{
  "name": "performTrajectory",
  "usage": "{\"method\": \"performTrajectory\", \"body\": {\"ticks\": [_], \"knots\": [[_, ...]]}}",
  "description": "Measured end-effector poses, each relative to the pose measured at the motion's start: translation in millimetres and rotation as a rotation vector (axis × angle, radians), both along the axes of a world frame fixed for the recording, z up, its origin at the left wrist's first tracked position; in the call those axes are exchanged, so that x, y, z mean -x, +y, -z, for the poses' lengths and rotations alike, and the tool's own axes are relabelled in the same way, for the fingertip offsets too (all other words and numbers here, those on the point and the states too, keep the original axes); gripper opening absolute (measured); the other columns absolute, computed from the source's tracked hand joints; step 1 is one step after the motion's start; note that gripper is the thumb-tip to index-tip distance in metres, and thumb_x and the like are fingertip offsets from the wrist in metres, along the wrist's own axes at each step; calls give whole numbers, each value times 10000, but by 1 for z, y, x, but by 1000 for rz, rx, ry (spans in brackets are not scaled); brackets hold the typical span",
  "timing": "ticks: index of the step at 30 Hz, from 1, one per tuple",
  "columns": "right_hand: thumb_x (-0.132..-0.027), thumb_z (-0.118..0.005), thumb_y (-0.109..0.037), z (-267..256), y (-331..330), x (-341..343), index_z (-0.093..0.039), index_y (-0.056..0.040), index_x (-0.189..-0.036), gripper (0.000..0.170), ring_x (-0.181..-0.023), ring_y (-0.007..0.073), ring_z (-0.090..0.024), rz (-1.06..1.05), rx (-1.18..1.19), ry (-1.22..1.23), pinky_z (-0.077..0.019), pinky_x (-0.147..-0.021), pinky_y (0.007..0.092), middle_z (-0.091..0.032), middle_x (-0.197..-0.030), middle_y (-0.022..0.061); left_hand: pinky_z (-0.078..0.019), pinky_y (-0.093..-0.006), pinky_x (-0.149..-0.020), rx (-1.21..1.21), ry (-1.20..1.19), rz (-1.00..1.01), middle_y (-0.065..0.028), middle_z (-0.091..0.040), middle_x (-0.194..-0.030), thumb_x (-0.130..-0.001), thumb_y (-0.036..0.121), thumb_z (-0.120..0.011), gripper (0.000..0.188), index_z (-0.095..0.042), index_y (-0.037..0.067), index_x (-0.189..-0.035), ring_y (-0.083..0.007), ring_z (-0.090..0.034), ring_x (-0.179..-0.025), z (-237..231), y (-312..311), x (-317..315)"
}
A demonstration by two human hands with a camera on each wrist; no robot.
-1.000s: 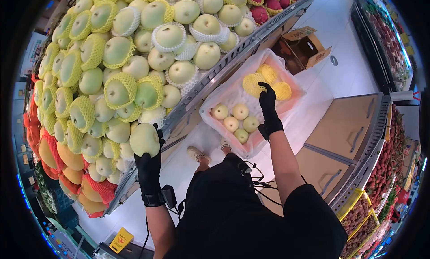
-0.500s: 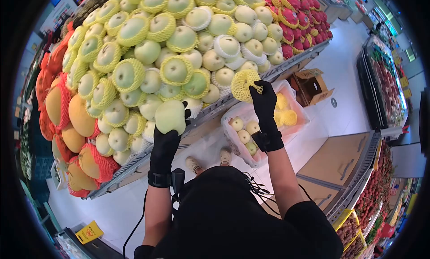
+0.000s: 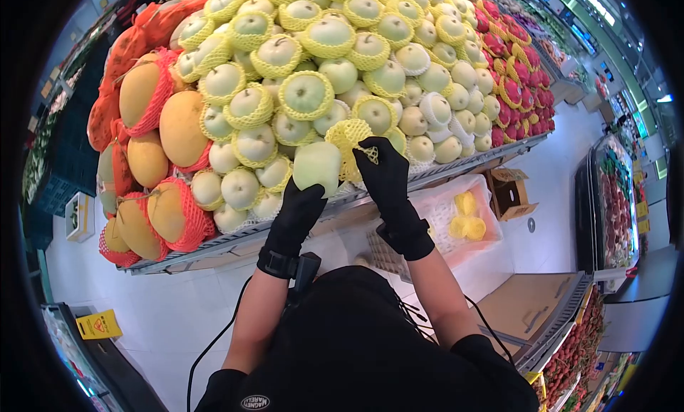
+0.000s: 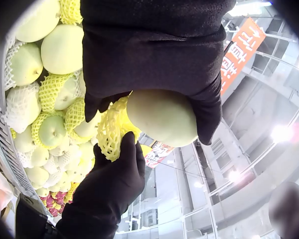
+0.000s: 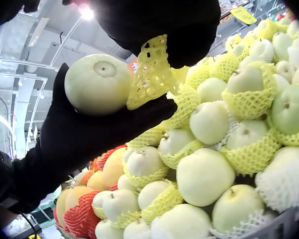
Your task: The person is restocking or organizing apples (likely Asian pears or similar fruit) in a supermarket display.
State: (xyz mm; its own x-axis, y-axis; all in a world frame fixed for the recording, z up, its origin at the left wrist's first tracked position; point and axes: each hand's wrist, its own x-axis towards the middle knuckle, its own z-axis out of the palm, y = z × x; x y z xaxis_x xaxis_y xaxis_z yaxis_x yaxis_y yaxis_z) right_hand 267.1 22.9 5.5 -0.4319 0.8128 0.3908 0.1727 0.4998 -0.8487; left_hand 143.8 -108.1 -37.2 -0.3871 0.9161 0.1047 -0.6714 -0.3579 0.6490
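My gloved left hand (image 3: 299,209) holds a pale green pear (image 3: 317,168) out in front of the pear display, fingers and thumb around it. In the right wrist view the pear's (image 5: 94,84) end with a round brown-ringed scar is turned to the camera. My gloved right hand (image 3: 385,173) pinches a yellow foam net sleeve (image 3: 345,141) by its edge, close beside the pear. The net (image 4: 109,132) lies up against the pear's side in the left wrist view, and the left fingertips reach alongside it. Behind them, many stacked pears (image 3: 306,95) wear yellow or white nets.
A grey slotted rail (image 3: 456,162) edges the display. Orange-yellow melons (image 3: 182,130) in red nets sit left, dragon fruit (image 3: 513,91) right. Below stands a lined crate (image 3: 491,205) with yellow foam nets (image 3: 467,227) inside, next to an open cardboard box (image 3: 509,194).
My right hand has pinched a yellow foam net from the crate, lifted it out and brought it left to the pear. The left hand keeps the pear; the head view has swung toward the display.
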Motion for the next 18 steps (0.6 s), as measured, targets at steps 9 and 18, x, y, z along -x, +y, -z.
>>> {"method": "performTrajectory", "body": {"ticks": [9, 18], "knots": [[-813, -682, -56, 1, -15, 45, -589, -20, -938, 160, -926, 231, -604, 84, -108, 18, -490, -798, 351, -620, -1082, 139, -334, -437, -1155, -47, -497, 96, -148, -424, -1414, -781, 208, -719, 781, -324, 5, -1423, -300, -424, -1327, 30, -52, 58], [-857, -518, 14, -2, -19, 75, -641, -20, -921, 143, -743, 169, -603, -282, 45, -8, -490, -737, 306, -681, -845, 84, -355, -431, -1136, -51, -183, -101, -149, -416, -1418, -785, 223, -701, 800, -297, 5, -1440, -292, -428, -1319, 14, -74, 76]]}}
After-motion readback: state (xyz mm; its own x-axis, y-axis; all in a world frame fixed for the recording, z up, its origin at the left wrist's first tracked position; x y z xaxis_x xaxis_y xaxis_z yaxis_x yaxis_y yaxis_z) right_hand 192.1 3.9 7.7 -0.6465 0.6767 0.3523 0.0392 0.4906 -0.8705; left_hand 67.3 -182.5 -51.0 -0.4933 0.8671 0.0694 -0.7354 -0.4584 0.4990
